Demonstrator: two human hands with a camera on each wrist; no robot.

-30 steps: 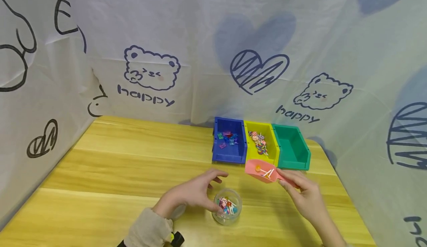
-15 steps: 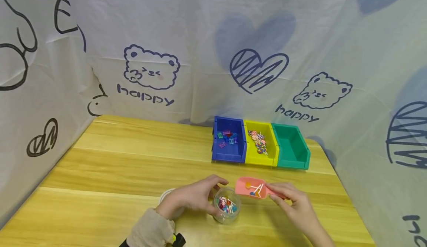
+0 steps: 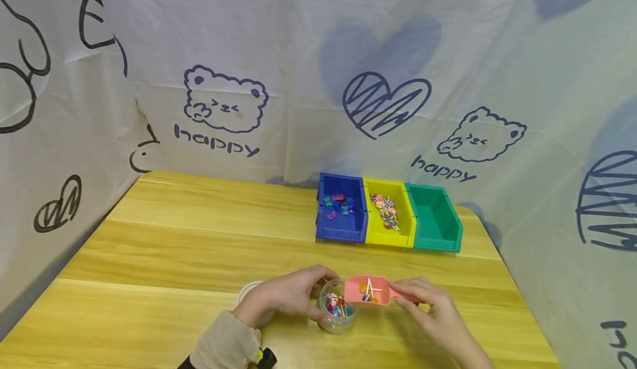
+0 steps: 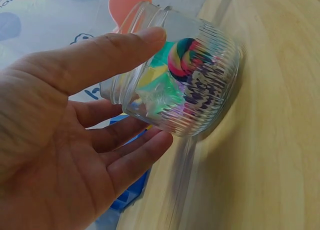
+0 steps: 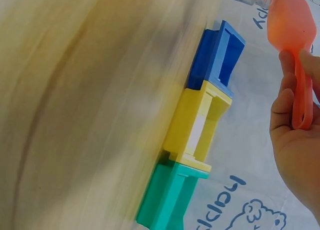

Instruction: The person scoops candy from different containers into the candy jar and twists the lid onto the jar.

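A glass jar [image 3: 332,323] with a ribbed side stands on the wooden table, with small lollipops and coloured pieces inside. My left hand [image 3: 288,297] holds it from the left, thumb and fingers curved around its neck; the left wrist view shows the thumb [image 4: 115,55] on the glass. In my right hand [image 3: 435,313] is the handle of a pink scoop [image 3: 352,290]. Several miniature lollipops [image 3: 369,290] with white sticks lie in the scoop. Its front lip is over the right side of the jar's mouth.
At the back right stand three joined bins: a blue bin [image 3: 338,230] with translucent coloured pieces, a yellow bin [image 3: 405,236] with lollipops, and a green bin [image 3: 438,219]. A round whitish thing [image 3: 245,290] is partly hidden under the left wrist. White sheets surround the table.
The scoop has come left and towards me from in front of the yellow bin to the jar's mouth, its lollipops shifting inside. My left hand has stayed at the jar.
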